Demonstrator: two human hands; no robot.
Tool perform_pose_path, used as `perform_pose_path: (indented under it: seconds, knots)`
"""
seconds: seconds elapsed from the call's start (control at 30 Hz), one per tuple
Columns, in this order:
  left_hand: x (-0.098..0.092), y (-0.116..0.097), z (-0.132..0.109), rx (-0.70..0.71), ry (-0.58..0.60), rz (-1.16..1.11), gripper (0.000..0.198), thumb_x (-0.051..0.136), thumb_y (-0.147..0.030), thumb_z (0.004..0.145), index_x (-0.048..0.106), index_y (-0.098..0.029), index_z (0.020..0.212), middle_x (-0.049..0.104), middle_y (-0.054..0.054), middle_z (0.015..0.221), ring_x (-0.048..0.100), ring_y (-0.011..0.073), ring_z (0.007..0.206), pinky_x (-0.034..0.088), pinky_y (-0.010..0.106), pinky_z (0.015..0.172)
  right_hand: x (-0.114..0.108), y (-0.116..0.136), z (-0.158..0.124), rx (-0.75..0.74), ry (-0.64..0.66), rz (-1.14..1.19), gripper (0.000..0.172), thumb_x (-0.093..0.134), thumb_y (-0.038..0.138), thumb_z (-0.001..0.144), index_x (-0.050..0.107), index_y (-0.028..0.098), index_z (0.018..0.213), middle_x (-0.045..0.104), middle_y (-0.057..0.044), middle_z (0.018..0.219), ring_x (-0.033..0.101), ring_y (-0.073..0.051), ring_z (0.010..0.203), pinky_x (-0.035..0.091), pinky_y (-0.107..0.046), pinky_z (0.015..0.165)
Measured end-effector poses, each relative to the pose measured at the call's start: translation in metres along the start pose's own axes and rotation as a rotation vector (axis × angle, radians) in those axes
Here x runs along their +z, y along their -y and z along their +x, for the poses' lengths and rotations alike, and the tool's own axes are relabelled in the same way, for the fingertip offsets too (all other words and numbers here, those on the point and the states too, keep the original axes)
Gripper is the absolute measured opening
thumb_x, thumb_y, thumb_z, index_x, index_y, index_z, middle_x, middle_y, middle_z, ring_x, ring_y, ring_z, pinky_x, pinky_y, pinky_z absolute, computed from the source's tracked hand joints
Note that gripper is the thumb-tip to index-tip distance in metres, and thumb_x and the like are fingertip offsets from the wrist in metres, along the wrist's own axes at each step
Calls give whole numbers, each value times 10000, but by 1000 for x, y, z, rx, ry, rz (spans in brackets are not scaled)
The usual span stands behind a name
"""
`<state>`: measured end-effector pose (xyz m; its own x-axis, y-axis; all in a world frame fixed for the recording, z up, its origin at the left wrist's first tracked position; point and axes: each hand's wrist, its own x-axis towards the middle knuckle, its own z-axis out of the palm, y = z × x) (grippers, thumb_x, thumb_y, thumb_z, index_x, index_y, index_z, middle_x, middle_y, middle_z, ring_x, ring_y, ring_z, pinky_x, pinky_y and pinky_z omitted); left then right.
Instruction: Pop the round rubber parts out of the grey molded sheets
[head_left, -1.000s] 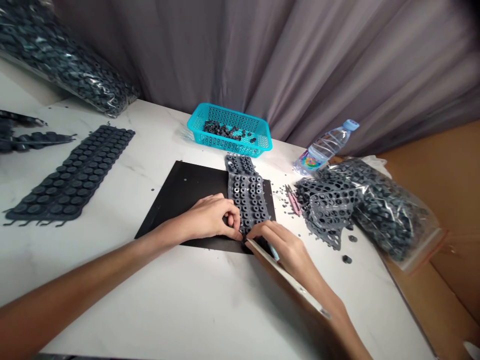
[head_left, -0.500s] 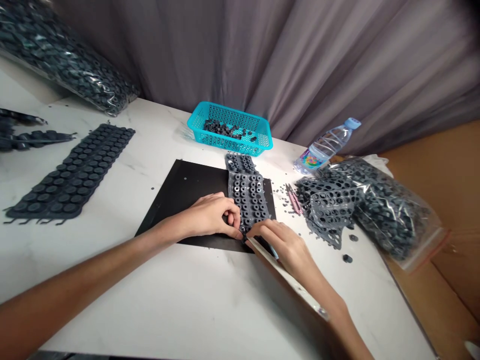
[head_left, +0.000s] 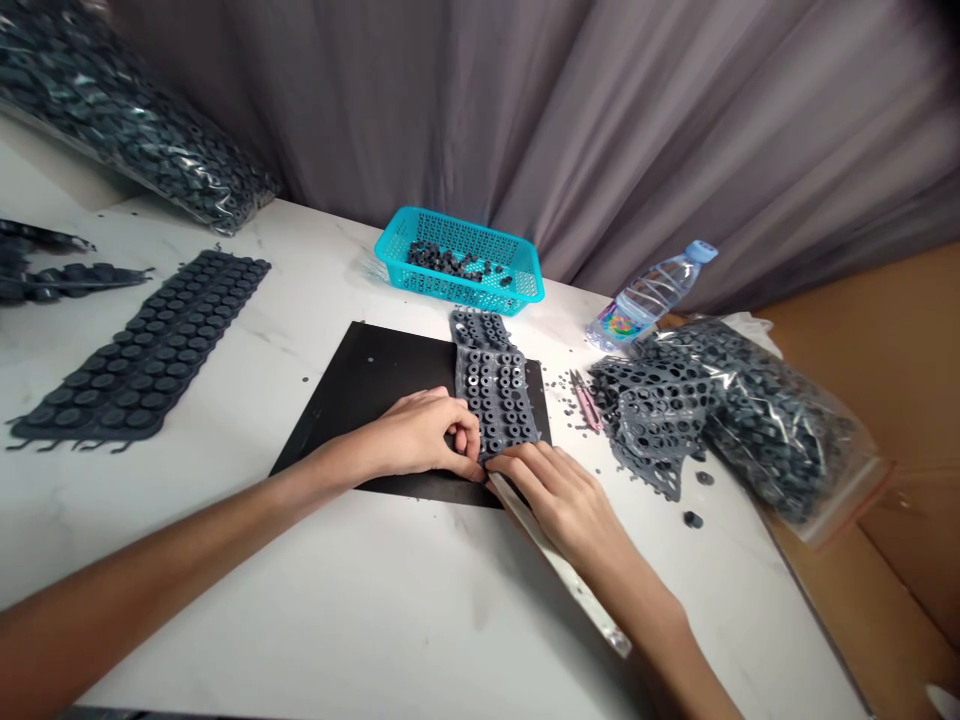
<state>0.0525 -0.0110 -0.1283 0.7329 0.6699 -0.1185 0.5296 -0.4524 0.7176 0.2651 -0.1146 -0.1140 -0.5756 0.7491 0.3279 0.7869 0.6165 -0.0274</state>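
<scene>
A dark grey rubber sheet with rows of ring-shaped studs [head_left: 501,400] lies on a black mat [head_left: 375,380]. My left hand [head_left: 435,432] rests on the mat with fingers curled, its thumb and forefinger pinched at the sheet's near edge. Right beside those fingertips, my right hand [head_left: 559,490] is closed around a long, thin, pale tool [head_left: 577,590] whose kind I cannot make out. The tool slants back towards me under the palm. Both hands' fingertips nearly meet, and they hide whatever is between them.
A turquoise basket [head_left: 457,293] holds small dark rubber pieces. Another studded sheet [head_left: 142,350] lies left. On the right are pink thread snips [head_left: 587,402], punched sheet scraps [head_left: 660,410], a water bottle [head_left: 652,295] and a bag of pieces [head_left: 787,440]. A larger bag [head_left: 135,120] stands back left.
My right hand has shifted slightly, and the tool's rear end has swung left and down a little. The left hand keeps its pinch in the same place.
</scene>
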Motion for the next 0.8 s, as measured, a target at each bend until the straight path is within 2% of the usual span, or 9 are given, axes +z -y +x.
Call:
perform_pose_path:
  seconds: [0.1, 0.5, 0.63, 0.8]
  knots:
    - [-1, -1, -1, -2, 3, -4, 239, 817, -513, 727, 736, -296, 787, 671, -68, 848, 545, 172, 921, 359, 261, 749, 1, 0, -1, -8, 7, 3, 176, 477, 228, 1071, 637, 183, 1130, 698, -69, 972, 651, -193, 862, 497, -326, 759]
    - [-1, -3, -2, -15, 9, -6, 237, 809, -522, 734, 735, -302, 784, 672, -69, 846, 544, 171, 921, 358, 265, 750, 4, 0, -3, -78, 2, -36, 208, 468, 166, 1058, 645, 149, 1166, 690, -101, 1007, 651, -213, 869, 526, -355, 750]
    - [-1, -2, -2, -16, 12, -1, 250, 806, -538, 734, 732, -304, 784, 674, -71, 850, 539, 171, 916, 355, 267, 747, 6, 0, -5, -59, 30, -69, 225, 434, 176, 1067, 635, 131, 1155, 690, -119, 1030, 654, -229, 880, 532, -370, 755]
    - [-1, -2, -1, -22, 12, 4, 246, 804, -531, 736, 727, -301, 776, 672, -68, 852, 536, 174, 917, 352, 268, 749, 11, 0, -9, -11, 72, -64, 237, 422, 157, 1063, 583, 119, 1234, 668, -141, 1111, 656, -241, 923, 537, -388, 792]
